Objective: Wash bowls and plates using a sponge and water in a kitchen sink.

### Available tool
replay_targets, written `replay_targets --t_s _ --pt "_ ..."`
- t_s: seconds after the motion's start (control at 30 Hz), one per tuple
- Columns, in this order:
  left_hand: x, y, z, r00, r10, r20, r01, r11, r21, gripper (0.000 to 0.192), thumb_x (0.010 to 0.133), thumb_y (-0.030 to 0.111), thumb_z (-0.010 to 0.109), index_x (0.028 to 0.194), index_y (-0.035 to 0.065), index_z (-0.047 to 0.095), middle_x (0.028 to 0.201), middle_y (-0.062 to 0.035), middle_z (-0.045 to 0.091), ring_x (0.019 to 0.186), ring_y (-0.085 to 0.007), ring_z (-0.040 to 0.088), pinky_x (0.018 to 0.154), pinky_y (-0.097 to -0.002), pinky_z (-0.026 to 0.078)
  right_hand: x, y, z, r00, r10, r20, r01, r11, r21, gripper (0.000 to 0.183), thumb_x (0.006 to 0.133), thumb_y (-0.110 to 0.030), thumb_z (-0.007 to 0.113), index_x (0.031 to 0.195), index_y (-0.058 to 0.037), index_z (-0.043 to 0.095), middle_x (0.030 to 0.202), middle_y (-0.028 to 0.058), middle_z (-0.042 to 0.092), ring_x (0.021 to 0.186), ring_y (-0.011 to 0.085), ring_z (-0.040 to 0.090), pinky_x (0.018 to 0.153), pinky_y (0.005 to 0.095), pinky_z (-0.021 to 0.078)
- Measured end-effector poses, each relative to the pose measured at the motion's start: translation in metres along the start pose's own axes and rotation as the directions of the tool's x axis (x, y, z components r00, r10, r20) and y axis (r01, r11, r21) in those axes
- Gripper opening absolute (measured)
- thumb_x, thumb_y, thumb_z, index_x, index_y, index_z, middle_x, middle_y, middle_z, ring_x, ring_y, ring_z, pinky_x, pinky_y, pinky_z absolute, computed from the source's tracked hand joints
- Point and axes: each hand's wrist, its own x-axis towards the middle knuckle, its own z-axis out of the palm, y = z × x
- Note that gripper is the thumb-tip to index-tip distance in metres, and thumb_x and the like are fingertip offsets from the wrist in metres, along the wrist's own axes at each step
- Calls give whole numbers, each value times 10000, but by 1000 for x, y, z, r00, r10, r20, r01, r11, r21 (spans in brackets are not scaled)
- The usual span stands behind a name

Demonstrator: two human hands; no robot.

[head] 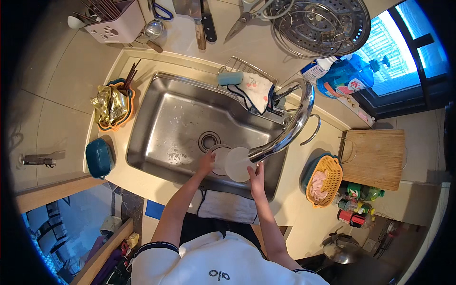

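Over the near part of a stainless steel sink (178, 117), my left hand (206, 162) grips the left edge of a pale round dish (219, 160) with a dark rim line. My right hand (257, 176) holds a whitish round bowl (238, 165) by its right side, under the end of the chrome faucet (285, 140). The bowl overlaps the dish's right side. Whether water is running cannot be told. The drain (209, 141) lies just beyond the dish, and droplets dot the sink floor.
A wire rack (245, 66) behind the sink holds a blue sponge (229, 78) and a cloth (257, 91). A teal container (99, 158) stands left; a yellow basket (335, 174) with raw meat (318, 185) stands right. Knives and scissors (245, 19) lie at the back.
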Motion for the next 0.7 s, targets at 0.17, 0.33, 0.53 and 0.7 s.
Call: replay_targets --t_s 0.17,0.33,0.53,0.7 --pt "19 -107 39 858 490 -154 -438 855 279 368 775 94 532 1127 16 457 1068 -182 545 903 -339 562 756 -380 480 -15 -24 26 939 -342 -44 298 870 -393 459 770 -105 621 1174 -55 410 1057 81 488 941 171 483 821 301 387" --pt "-2 -9 34 796 -409 447 605 510 -611 350 774 59 542 1111 2 469 1116 -182 506 931 -312 563 762 -397 524 -19 -31 10 817 -562 -126 371 681 -631 542 709 -120 675 1182 -56 417 1063 129 458 944 232 479 827 321 390" --pt "-5 -24 35 526 -74 847 830 -169 -531 255 854 52 469 1096 -32 464 1072 -213 504 936 -332 554 767 -402 533 -43 -46 28 799 -601 -13 389 534 -751 642 630 -161 715 1194 -72 421 1068 175 428 998 329 425 845 385 386" --pt "-10 -12 38 288 136 948 874 -442 -202 267 880 40 417 1127 -61 437 1092 -217 491 993 -333 522 823 -374 510 -55 -35 8 745 -663 72 356 304 -884 698 585 -137 718 1213 -124 414 1069 176 412 999 343 425 815 416 411"
